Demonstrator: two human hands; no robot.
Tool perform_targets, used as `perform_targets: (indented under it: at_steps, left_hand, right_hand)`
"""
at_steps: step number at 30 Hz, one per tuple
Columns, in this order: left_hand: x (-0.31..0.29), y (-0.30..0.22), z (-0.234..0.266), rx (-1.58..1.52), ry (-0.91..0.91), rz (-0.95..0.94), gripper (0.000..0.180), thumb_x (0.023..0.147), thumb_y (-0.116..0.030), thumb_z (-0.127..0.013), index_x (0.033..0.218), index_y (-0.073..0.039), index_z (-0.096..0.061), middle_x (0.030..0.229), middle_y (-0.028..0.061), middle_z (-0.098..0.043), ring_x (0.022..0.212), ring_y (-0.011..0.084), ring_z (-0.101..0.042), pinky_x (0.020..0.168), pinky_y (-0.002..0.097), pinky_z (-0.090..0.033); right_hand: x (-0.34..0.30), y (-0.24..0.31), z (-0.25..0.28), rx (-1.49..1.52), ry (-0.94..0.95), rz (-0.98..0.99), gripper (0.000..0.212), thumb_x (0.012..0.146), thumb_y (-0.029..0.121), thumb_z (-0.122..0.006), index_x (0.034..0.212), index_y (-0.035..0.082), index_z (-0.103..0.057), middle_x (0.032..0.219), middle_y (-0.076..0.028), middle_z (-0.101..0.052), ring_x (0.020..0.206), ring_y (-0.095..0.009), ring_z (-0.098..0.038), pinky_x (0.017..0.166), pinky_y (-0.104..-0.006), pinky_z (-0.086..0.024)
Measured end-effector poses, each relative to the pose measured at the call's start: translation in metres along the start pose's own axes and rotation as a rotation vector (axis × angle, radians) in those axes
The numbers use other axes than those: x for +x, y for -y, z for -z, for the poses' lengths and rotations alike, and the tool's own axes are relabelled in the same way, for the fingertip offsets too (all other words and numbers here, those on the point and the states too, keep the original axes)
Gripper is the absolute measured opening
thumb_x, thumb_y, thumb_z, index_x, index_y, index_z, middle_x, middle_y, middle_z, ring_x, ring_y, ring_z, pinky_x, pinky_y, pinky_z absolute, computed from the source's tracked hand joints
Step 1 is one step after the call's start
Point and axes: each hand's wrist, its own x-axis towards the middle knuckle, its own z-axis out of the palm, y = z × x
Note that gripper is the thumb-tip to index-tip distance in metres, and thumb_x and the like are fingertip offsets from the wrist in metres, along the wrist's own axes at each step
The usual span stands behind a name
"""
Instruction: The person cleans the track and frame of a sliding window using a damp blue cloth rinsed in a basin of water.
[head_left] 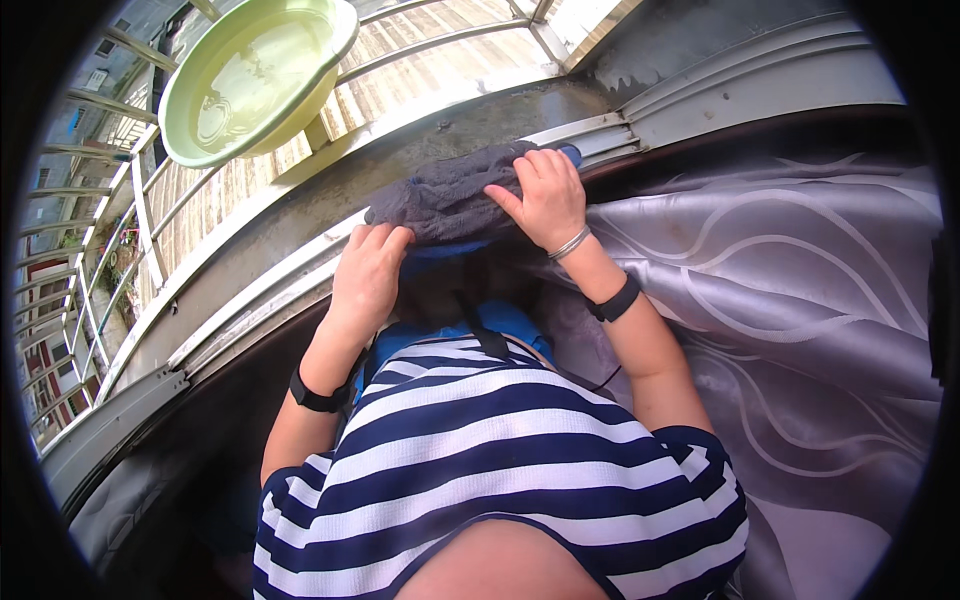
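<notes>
A dark grey cloth (440, 195), crumpled and with a blue edge, is stretched along the window frame in front of me. My left hand (368, 275) has its fingers curled over the cloth's near left end. At the other end, my right hand (545, 195) grips the cloth with its fingers bent over it, the thumb lying along the top. The fingertips of both hands are partly hidden. Beneath the cloth runs the pale metal window track (270, 290).
Beyond the sill (425, 135), a light green basin (300, 125) holding water stands at the far left on a slatted platform (440, 60). A metal railing (145, 190) encloses that side. Shiny grey-purple curtain fabric (790, 260) hangs at my right, beside the window frame.
</notes>
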Motion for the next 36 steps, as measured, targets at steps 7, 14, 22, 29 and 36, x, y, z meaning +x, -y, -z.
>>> perform_targets:
  at_steps: [7,14,22,29,36]
  left_hand:
    - [0.059,-0.041,-0.046,0.038,0.125,-0.144,0.024,0.077,-0.007,-0.062,0.100,-0.005,-0.053,0.110,0.0112,-0.056,0.095,0.0291,-0.053,0.085,0.0365,-0.045]
    - [0.065,-0.039,-0.050,0.036,0.096,-0.220,0.023,0.075,-0.006,-0.057,0.098,-0.003,-0.054,0.119,0.0155,-0.056,0.095,0.0281,-0.054,0.084,0.0353,-0.047]
    - [0.044,-0.027,-0.035,-0.021,0.119,-0.186,0.022,0.077,-0.004,-0.058,0.098,-0.002,-0.052,0.127,0.0175,-0.053,0.098,0.0312,-0.053,0.087,0.0375,-0.045]
    - [0.059,-0.038,-0.049,0.000,0.123,-0.196,0.022,0.078,-0.004,-0.059,0.099,-0.002,-0.052,0.126,0.0185,-0.053,0.098,0.0305,-0.053,0.086,0.0371,-0.045]
    - [0.088,-0.057,-0.060,0.098,0.254,-0.193,0.026,0.073,-0.003,-0.056,0.099,-0.002,-0.053,0.123,0.0190,-0.053,0.098,0.0299,-0.053,0.086,0.0355,-0.045]
  right_hand:
    - [-0.004,-0.091,0.020,-0.462,0.111,-0.280,0.072,0.079,0.066,-0.055,0.091,-0.005,-0.063,0.100,-0.019,-0.063,0.105,-0.037,-0.053,0.094,-0.0473,-0.039]
    - [0.001,-0.090,0.010,-0.380,0.160,-0.380,0.061,0.079,0.057,-0.060,0.084,-0.003,-0.067,0.090,-0.017,-0.065,0.100,-0.033,-0.054,0.093,-0.0445,-0.037]
    - [-0.005,-0.053,0.001,-0.099,-0.018,-0.162,0.024,0.077,0.026,-0.063,0.072,0.002,-0.061,0.082,-0.012,-0.063,0.093,-0.030,-0.054,0.086,-0.0440,-0.040]
    - [0.005,-0.087,0.020,-0.655,0.300,-0.470,0.069,0.086,0.064,-0.043,0.087,0.000,-0.067,0.094,-0.011,-0.065,0.096,-0.025,-0.053,0.083,-0.0372,-0.039]
    - [0.014,-0.101,0.021,-0.509,0.378,-0.517,0.074,0.084,0.065,-0.047,0.093,-0.005,-0.067,0.098,-0.014,-0.065,0.100,-0.029,-0.052,0.087,-0.0402,-0.042]
